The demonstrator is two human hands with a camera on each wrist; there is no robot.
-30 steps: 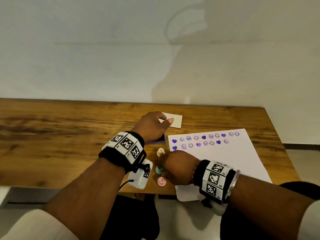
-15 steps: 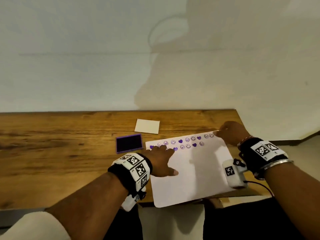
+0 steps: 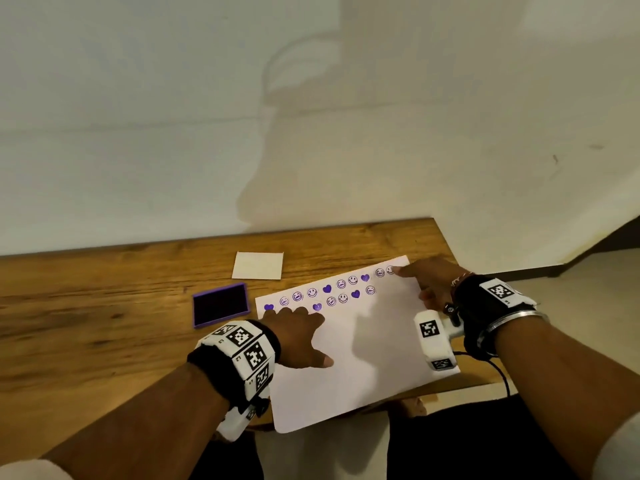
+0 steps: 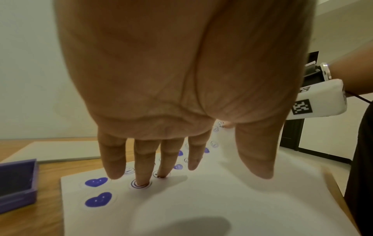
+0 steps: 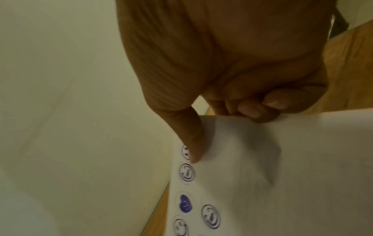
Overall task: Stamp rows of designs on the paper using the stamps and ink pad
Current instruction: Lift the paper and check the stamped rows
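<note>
Both hands are on the paper point(image 3: 363, 358), left hand point(image 3: 298, 336) flat with fingers straight, right hand point(image 3: 427, 282) pinching the far corner, and the ink pad point(image 3: 220, 304) sits just left of the left hand, so that one's nearer.

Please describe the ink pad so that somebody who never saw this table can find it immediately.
On the wooden table, look just left of the stamped white paper. The ink pad lies flat there, a dark rectangle in a purple frame, unlike the plain cream card behind it.

black wristbands, white tag-marked camera pods, steel bangle, white sleeves
</note>
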